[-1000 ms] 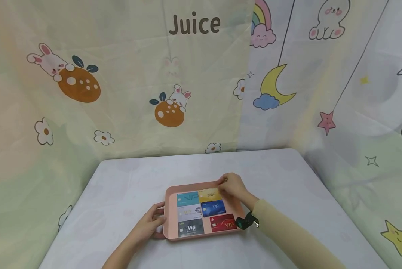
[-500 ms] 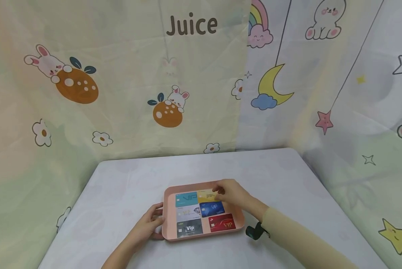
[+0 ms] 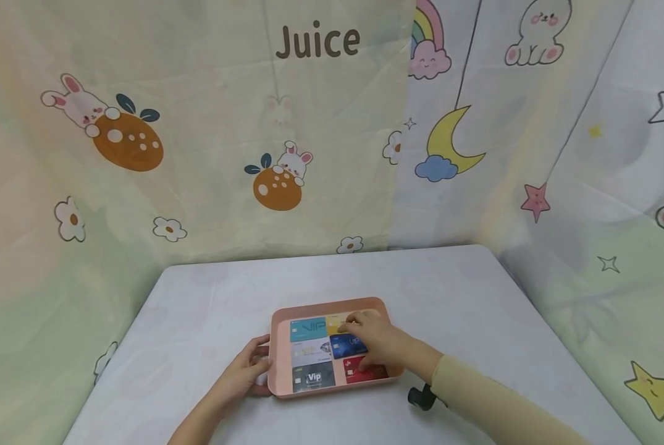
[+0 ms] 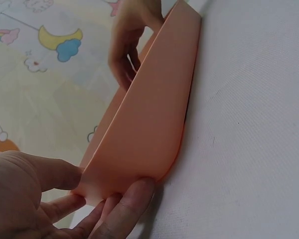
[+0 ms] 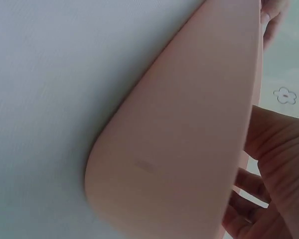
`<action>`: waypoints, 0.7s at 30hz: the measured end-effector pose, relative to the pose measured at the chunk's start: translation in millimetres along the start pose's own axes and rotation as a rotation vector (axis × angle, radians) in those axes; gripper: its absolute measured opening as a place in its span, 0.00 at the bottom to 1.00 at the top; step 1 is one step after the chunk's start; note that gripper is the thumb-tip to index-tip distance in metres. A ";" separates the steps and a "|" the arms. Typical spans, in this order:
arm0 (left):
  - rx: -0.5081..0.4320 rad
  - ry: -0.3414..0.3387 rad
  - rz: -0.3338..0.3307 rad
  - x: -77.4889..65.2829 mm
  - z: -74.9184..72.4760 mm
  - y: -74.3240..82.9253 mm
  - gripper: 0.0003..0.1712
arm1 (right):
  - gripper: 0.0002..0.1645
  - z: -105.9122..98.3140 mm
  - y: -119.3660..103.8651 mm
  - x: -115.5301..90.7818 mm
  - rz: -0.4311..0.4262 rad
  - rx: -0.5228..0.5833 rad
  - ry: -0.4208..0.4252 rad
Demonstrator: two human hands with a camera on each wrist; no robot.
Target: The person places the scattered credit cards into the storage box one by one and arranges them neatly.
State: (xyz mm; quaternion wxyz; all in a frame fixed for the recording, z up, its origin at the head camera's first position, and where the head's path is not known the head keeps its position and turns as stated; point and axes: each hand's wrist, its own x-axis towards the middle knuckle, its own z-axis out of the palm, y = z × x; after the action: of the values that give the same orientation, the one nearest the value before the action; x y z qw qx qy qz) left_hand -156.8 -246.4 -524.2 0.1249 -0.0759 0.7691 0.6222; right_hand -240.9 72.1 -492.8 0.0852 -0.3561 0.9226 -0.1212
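Observation:
A shallow pink tray (image 3: 279, 361) lies on the table and bears several VIP cards in two columns. On its left are a teal card (image 3: 307, 329), a pale card (image 3: 309, 352) and a dark grey card (image 3: 314, 376). My left hand (image 3: 248, 368) touches the tray's left outer wall with spread fingertips. Over the right column reaches my right hand (image 3: 378, 340), its fingers spread. Its fingertips overlap the yellow card (image 3: 333, 324), while its thumb overlaps the red card (image 3: 351, 373). Between them shows the blue card (image 3: 343, 347), partly covered by the hand.
A white table (image 3: 454, 296) surrounds the tray. Behind and beside it hang printed cloth walls (image 3: 198, 123) with cartoon figures. A small black device (image 3: 422, 397) sits at the right wrist, just off the tray's near right corner.
My right hand has moved from the tray's upper right corner and the yellow card down and leftward over the right column, its fingers spreading. My left hand stays at the tray's left side.

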 end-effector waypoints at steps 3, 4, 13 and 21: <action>0.001 -0.002 -0.002 0.1 -0.5 0.0 0.35 | 0.46 4.2 -1.1 2.0 0.002 0.001 0.004; 0.002 0.000 -0.002 0.2 -0.6 0.0 0.35 | 0.46 5.2 -1.5 3.0 0.004 0.004 0.003; 0.003 0.013 0.001 1.1 -1.2 -0.9 0.35 | 0.41 7.2 -8.7 10.9 -0.020 -0.005 -0.010; 0.000 0.007 -0.003 0.2 -2.6 0.7 0.35 | 0.30 1.1 -10.3 0.1 -0.031 -0.069 0.024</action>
State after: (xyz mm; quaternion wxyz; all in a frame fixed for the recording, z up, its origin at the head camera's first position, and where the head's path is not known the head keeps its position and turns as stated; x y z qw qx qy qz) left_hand -157.5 -248.8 -523.1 0.1231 -0.0791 0.7695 0.6217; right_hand -234.1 64.5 -490.9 0.0601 -0.3717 0.9215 -0.0948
